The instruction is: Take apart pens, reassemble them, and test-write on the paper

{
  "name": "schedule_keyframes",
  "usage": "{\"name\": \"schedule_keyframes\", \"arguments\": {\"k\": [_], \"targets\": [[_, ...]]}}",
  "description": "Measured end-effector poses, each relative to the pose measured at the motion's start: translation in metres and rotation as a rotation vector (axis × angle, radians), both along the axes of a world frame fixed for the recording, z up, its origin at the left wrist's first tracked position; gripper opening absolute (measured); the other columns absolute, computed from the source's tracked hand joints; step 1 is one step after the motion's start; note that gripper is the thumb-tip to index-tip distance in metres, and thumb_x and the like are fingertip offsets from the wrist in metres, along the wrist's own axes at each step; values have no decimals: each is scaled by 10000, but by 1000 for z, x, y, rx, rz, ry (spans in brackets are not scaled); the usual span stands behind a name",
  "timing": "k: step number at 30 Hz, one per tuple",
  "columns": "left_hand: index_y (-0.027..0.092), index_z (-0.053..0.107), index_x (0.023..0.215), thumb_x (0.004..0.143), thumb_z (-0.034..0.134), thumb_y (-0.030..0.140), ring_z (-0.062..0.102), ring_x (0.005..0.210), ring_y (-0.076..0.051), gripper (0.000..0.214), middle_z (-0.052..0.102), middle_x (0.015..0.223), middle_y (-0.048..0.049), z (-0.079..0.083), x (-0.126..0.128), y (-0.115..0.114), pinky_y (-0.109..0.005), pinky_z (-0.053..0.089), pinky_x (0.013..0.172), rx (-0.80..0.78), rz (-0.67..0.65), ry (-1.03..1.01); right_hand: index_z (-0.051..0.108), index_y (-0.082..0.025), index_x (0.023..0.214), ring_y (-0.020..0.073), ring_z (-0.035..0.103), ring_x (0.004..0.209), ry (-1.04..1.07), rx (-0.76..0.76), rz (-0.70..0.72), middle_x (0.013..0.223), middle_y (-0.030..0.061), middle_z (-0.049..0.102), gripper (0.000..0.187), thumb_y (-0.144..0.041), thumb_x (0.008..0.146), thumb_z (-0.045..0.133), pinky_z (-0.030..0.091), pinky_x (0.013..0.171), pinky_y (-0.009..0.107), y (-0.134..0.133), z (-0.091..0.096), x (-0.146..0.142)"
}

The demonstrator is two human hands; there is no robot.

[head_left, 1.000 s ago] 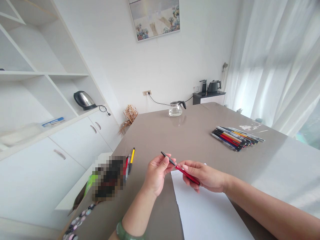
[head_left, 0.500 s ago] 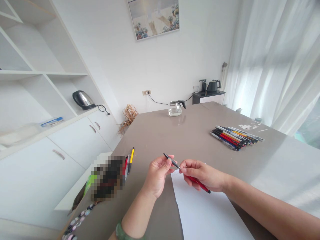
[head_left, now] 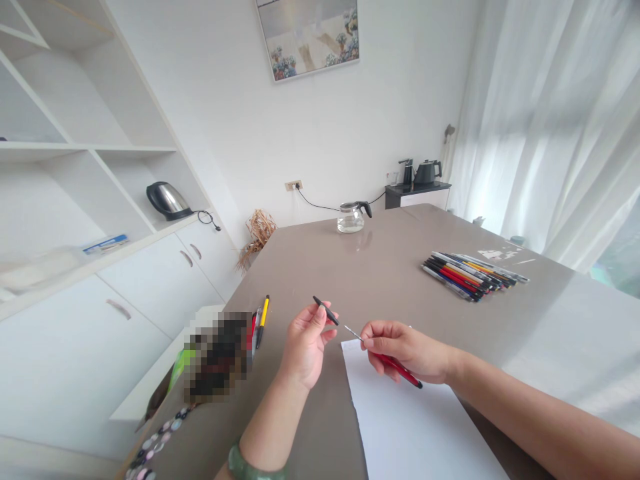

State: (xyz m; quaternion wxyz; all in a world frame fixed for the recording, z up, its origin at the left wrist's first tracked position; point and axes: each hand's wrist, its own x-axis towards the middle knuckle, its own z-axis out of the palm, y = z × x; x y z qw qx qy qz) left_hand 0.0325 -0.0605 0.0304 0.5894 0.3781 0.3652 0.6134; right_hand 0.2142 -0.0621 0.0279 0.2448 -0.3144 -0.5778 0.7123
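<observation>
Between the thumb and fingers of my left hand is a short black pen section, tilted down to the right. My right hand is closed around a red pen with a black end. From its front a thin bare refill sticks out towards the black section, with a small gap between the two. Both hands are above the table, the right one over a white sheet of paper.
A pile of pens lies to the right on the table. A yellow pen and others lie left, beside a blurred-out dark object and a bead string. A glass pot stands at the far edge.
My left hand has moved left with the black section, away from the red pen. The refill now shows bare between my hands. My right hand has hardly moved.
</observation>
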Motion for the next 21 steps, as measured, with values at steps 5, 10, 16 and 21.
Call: {"name": "schedule_keyframes", "arguments": {"k": [5, 10, 16, 21], "targets": [[174, 611, 926, 644, 615, 366, 531, 691, -120, 342, 582, 725, -27, -1, -13, 8, -213, 413, 569, -14, 83, 179, 457, -181, 754, 47, 394, 354, 47, -55, -42, 527, -42, 533, 192, -368, 740, 500, 289, 363, 175, 3, 3, 3], [202, 638, 873, 628, 597, 384, 555, 685, -182, 307, 627, 720, -48, -15, -39, 29, -273, 379, 631, 35, 379, 954, 445, -187, 742, 53, 397, 369, 102, -114, -141, 537, -43, 516, 226, -401, 722, 515, 299, 363, 179, 10, 2, 9], [223, 576, 576, 595, 621, 362, 535, 681, -227, 147, 595, 616, -47, -30, -51, 50, -298, 317, 631, -16, 485, 1218, 461, -182, 732, 51, 401, 379, 128, -104, -152, 544, -42, 508, 207, -384, 733, 502, 302, 368, 180, 11, 2, 11], [223, 515, 506, 601, 607, 379, 540, 681, -264, 205, 577, 580, -67, -39, -49, 55, -310, 303, 601, -64, 476, 1404, 467, -178, 745, 48, 406, 377, 127, -114, -160, 548, -39, 514, 215, -388, 727, 506, 302, 368, 179, 10, 3, 11]]}}
